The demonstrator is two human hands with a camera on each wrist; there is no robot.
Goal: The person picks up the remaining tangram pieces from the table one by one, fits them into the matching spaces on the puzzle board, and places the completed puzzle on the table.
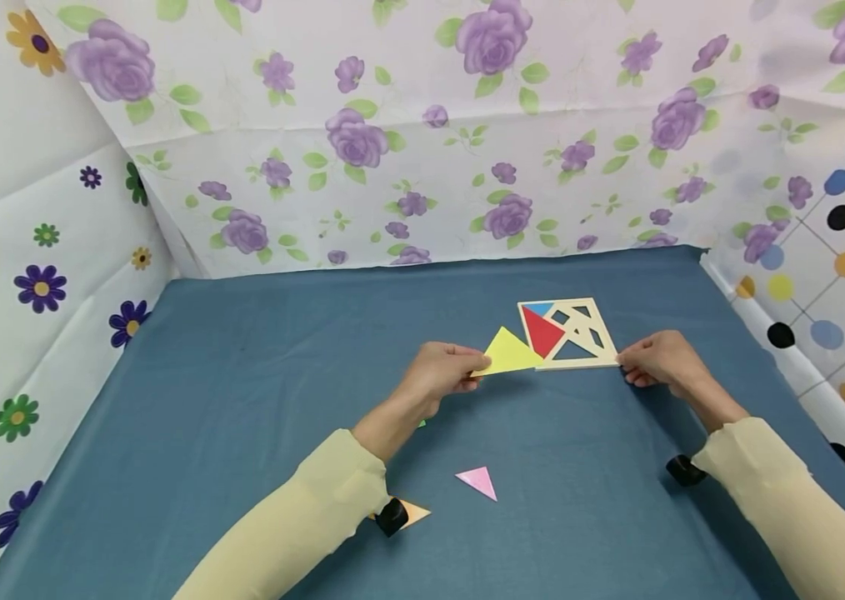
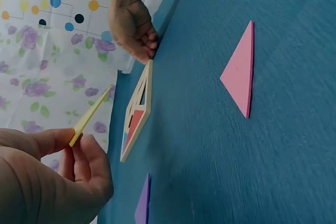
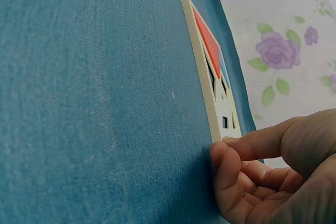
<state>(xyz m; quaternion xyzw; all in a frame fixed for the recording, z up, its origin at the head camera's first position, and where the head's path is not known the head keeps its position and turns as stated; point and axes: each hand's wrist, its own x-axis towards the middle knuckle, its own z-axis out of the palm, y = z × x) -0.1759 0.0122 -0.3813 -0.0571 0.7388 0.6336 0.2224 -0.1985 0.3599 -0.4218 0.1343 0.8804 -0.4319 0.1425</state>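
My left hand (image 1: 437, 371) pinches a flat yellow triangle (image 1: 507, 352) by one corner, thumb on one face. In the head view its far tip overlaps the near left corner of a square wooden tangram frame (image 1: 583, 363); the left wrist view shows the triangle (image 2: 90, 114) raised and apart from it. A red triangle (image 1: 541, 332) and a blue piece (image 1: 540, 308) lie in the frame's left part; several cut-outs are unfilled. With thumb and finger, my right hand (image 1: 661, 362) grips the frame's near right corner, also seen in the right wrist view.
On the blue cloth (image 1: 257, 400) lie a pink triangle (image 1: 479, 482), an orange piece (image 1: 415, 512) partly hidden by the left wrist's black camera, and a green piece (image 1: 422, 423) mostly behind the forearm. A purple piece (image 2: 142, 205) shows in the left wrist view. Flowered sheets (image 1: 392, 167) stand behind.
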